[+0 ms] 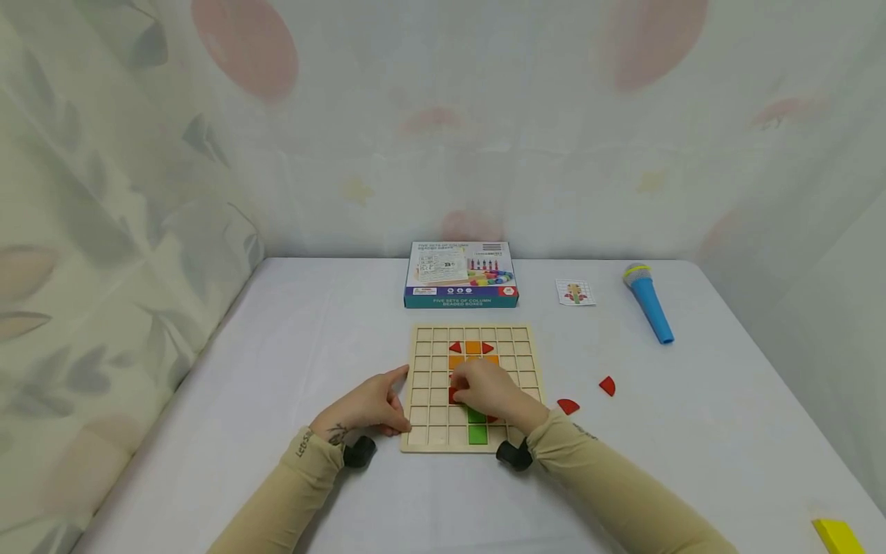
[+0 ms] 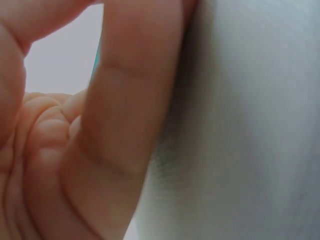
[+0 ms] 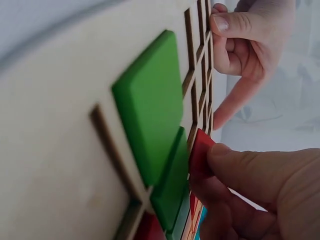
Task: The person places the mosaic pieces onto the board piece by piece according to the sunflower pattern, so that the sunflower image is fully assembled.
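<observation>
A wooden grid board [image 1: 418,437] lies on the white table. My right hand [image 1: 490,391] is over its middle, thumb and fingers pinching a small flat red piece [image 3: 200,155] beside the green squares. Thumb and index finger of my left hand [image 1: 363,404] are spread along the board's left edge and touch it. Set in the grid are green squares [image 1: 477,435], orange squares [image 1: 473,348] and red pointed pieces [image 1: 454,348]. Part of the pattern is hidden under my right hand. The left wrist view holds mostly my own fingers [image 2: 125,90], close up.
To the board's right lie two red quarter-circle pieces [image 1: 568,406]. Behind the board is a flat printed box [image 1: 460,296], with a small picture card [image 1: 575,292] and a blue toy microphone [image 1: 649,304] farther right. A yellow block [image 1: 837,536] sits at the near right.
</observation>
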`<state>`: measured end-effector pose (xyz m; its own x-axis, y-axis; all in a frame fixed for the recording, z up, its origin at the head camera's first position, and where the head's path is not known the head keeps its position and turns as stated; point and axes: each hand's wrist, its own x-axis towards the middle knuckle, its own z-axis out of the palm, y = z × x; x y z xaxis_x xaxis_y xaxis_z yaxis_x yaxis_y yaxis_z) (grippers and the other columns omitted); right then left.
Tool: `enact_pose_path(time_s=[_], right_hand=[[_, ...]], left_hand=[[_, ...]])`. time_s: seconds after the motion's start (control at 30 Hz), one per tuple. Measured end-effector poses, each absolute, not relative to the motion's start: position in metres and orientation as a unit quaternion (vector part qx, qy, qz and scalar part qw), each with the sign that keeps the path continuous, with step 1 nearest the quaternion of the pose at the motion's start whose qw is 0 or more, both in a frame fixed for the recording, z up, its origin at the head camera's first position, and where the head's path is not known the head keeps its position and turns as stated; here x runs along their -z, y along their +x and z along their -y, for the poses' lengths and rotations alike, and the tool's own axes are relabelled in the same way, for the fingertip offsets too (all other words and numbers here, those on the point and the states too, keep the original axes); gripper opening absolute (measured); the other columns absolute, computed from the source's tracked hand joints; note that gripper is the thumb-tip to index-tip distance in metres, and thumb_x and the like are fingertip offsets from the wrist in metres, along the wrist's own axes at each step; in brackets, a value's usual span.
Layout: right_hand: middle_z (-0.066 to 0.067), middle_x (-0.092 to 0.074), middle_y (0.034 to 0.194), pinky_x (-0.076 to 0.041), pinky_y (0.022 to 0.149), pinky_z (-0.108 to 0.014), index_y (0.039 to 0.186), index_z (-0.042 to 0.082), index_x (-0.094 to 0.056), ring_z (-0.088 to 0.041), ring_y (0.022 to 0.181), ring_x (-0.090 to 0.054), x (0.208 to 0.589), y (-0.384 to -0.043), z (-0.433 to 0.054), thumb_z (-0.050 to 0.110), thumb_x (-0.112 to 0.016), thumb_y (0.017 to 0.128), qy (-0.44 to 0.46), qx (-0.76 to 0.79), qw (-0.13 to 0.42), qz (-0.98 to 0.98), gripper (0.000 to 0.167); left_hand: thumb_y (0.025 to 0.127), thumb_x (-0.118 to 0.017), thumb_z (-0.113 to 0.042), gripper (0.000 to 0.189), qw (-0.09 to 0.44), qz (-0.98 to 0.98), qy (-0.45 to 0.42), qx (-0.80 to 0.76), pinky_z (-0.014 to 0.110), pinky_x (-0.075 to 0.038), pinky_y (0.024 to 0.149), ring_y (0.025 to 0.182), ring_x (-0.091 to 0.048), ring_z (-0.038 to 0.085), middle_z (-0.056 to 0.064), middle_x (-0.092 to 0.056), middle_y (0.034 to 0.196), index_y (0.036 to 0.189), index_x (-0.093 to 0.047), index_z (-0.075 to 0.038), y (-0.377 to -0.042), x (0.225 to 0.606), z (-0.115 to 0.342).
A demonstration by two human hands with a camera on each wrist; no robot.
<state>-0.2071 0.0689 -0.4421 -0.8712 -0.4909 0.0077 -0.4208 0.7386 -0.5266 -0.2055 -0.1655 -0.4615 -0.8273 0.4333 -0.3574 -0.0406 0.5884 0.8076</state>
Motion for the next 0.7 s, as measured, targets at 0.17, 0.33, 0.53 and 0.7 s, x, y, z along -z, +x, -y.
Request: enact_pose_path(time_s=[0.17,0.33,0.53,0.7], right_hand=[[0.005,-0.057,0.072,-0.04,0.059,-0.024,0.074,0.016,-0.067,-0.01,0.068,-0.048,0.444,-0.207,-0.067,0.015,-0.069,0.08,-0.245,0.228,0.049,-0.941,0.006],[0.003,-0.063,0.077,-0.041,0.057,-0.024,0.086,0.012,-0.072,-0.01,0.068,-0.051,0.44,-0.206,-0.069,0.018,-0.068,0.081,-0.244,0.213,0.039,-0.945,0.009],[0.001,-0.064,0.083,-0.046,0.065,-0.03,0.1,0.009,-0.072,-0.013,0.073,-0.053,0.41,-0.212,-0.102,0.019,-0.065,0.084,-0.186,0.239,0.022,-0.953,0.02],[-0.007,-0.066,0.089,-0.045,0.062,-0.03,0.105,0.004,-0.069,-0.016,0.074,-0.055,0.391,-0.218,-0.163,0.016,-0.063,0.086,-0.141,0.245,0.002,-0.959,0.023]], left_hand=[[0.066,-0.08,-0.008,0.105,0.269,-0.851,0.118,-0.436,0.027,-0.047,0.049,0.05,-0.056,0.013,0.006,-0.061,0.064,0.148,-0.015,-0.006,-0.206,0.462,0.165],[0.066,-0.081,-0.008,0.105,0.27,-0.852,0.121,-0.433,0.027,-0.046,0.049,0.05,-0.056,0.013,0.005,-0.061,0.063,0.148,-0.014,-0.006,-0.205,0.461,0.165],[0.067,-0.08,-0.007,0.105,0.27,-0.852,0.121,-0.432,0.027,-0.047,0.049,0.05,-0.056,0.013,0.005,-0.061,0.063,0.148,-0.014,-0.005,-0.204,0.46,0.163],[0.067,-0.08,-0.007,0.105,0.27,-0.852,0.12,-0.432,0.027,-0.046,0.049,0.05,-0.056,0.013,0.006,-0.061,0.063,0.148,-0.014,-0.004,-0.203,0.459,0.163]])
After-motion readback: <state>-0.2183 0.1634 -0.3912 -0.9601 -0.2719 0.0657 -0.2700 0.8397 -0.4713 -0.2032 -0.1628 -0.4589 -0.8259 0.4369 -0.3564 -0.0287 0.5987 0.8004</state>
